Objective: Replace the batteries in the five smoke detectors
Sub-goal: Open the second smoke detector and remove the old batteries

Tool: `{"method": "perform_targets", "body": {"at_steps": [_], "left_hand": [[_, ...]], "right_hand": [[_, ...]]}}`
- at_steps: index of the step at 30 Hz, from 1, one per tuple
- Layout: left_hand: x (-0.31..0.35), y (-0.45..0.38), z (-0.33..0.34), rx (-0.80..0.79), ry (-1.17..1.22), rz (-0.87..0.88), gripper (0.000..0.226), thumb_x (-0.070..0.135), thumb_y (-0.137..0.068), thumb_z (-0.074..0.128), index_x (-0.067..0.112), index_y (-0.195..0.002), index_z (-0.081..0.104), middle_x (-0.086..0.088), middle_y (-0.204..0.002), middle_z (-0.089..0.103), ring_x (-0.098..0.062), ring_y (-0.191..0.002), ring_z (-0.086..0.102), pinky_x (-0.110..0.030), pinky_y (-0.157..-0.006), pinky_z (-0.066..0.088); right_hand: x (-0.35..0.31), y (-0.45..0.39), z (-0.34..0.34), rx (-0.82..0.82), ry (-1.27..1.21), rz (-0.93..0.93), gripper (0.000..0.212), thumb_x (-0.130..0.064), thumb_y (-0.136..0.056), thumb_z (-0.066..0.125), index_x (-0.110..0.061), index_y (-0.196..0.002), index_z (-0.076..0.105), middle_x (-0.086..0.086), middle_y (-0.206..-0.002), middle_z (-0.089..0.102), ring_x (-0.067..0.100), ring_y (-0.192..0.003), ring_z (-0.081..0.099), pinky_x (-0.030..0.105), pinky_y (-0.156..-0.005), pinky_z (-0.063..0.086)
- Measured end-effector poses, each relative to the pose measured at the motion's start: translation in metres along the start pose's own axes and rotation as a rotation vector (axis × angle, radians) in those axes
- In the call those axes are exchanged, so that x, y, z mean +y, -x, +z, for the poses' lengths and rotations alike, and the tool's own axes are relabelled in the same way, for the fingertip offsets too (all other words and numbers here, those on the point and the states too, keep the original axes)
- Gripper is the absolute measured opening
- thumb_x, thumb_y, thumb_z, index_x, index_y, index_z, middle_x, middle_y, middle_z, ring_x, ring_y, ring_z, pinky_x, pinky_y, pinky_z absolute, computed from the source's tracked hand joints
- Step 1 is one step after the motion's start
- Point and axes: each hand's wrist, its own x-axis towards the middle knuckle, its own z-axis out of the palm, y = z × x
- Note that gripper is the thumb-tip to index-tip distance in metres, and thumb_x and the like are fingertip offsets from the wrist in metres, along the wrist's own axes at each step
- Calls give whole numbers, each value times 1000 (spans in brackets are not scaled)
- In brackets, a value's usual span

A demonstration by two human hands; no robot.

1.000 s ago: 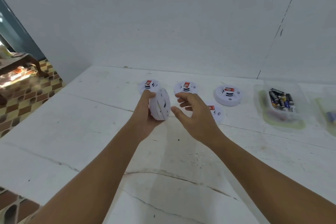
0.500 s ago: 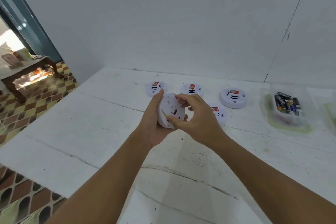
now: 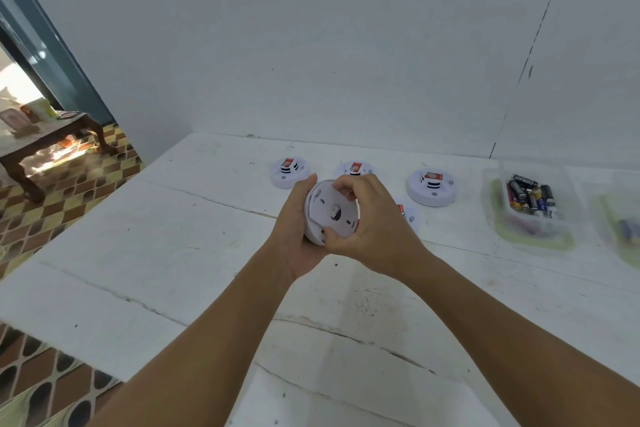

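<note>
A round white smoke detector is held above the white table with its back plate turned towards me. My left hand cups it from the left and below. My right hand grips its back plate, fingers curled over the top rim and thumb at the bottom edge. Several more white detectors with red stickers lie face up behind: one at the left, one partly hidden behind my fingers, one at the right, and one mostly covered by my right hand.
A clear plastic tray with several batteries stands at the right. Another tray is cut off by the right edge. A white wall rises right behind the table. At the left the table ends over a tiled floor with a wooden table.
My right hand has come from open beside the detector to gripping its back plate. Both hands have turned the detector so its back faces me.
</note>
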Motion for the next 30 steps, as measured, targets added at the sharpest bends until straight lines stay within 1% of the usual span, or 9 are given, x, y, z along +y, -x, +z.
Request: {"method": "perform_targets", "body": {"at_steps": [2,4,7,9,16,22,25,27,30], "left_hand": [[-1,-1,0,7,-6,10,60,56,-103,48,10,-139,65,-16,-133,69,-31,-121,66,-43,-91,59],[-1,-2,-3,15,-2,22,60,56,-104,45,11,-139,65,-18,-134,68,-34,-121,66,-47,-94,57],[1,-3,-11,69,-2,45,51,55,-103,47,15,-125,70,-14,-115,75,-30,-94,74,-43,-76,60],[0,-5,-19,108,-21,59,48,55,-101,51,17,-125,69,-13,-109,75,-29,-89,72,-42,-74,60],[-3,-9,-37,198,58,127,38,47,-98,56,16,-112,72,-13,-105,71,-36,-102,65,-49,-103,52],[-10,-7,-37,145,94,109,34,41,-96,56,15,-104,76,-9,-95,73,-33,-98,63,-47,-106,50],[-14,-6,-36,131,106,96,37,42,-96,53,16,-103,80,-11,-98,74,-32,-96,65,-47,-105,49],[-15,-6,-35,131,100,85,39,42,-95,51,18,-104,80,-11,-98,74,-31,-96,64,-46,-105,48],[-17,-5,-31,106,110,78,40,43,-93,51,18,-111,77,-12,-106,69,-32,-101,61,-46,-102,50]], "right_hand": [[1,5,-1,43,-22,-6,68,-42,-73,79,-21,-132,51,-8,-121,51,11,-111,50,26,-91,49],[2,12,-3,113,-87,5,68,-36,-71,81,-21,-130,51,-7,-119,51,13,-109,52,22,-89,48],[5,21,-5,161,-124,50,68,-32,-70,82,-23,-129,50,-4,-118,52,15,-108,53,21,-85,47],[11,28,-4,104,-100,108,68,-33,-71,83,-26,-130,49,-7,-117,51,13,-106,53,23,-83,50],[30,54,7,-266,252,231,68,-44,-77,76,-21,-135,49,-5,-119,46,17,-108,46,28,-87,44],[32,52,7,-459,429,295,66,-55,-82,70,-23,-135,47,-2,-124,43,18,-118,41,33,-95,46],[32,50,4,-495,422,299,70,-55,-86,67,-24,-145,44,-1,-133,43,19,-129,39,36,-103,45],[28,48,4,-438,369,296,67,-54,-91,65,-25,-149,45,-1,-138,45,18,-130,42,35,-104,45],[20,38,6,-189,169,272,43,-44,-96,66,-27,-135,58,-7,-122,55,8,-108,54,27,-90,47]]}}
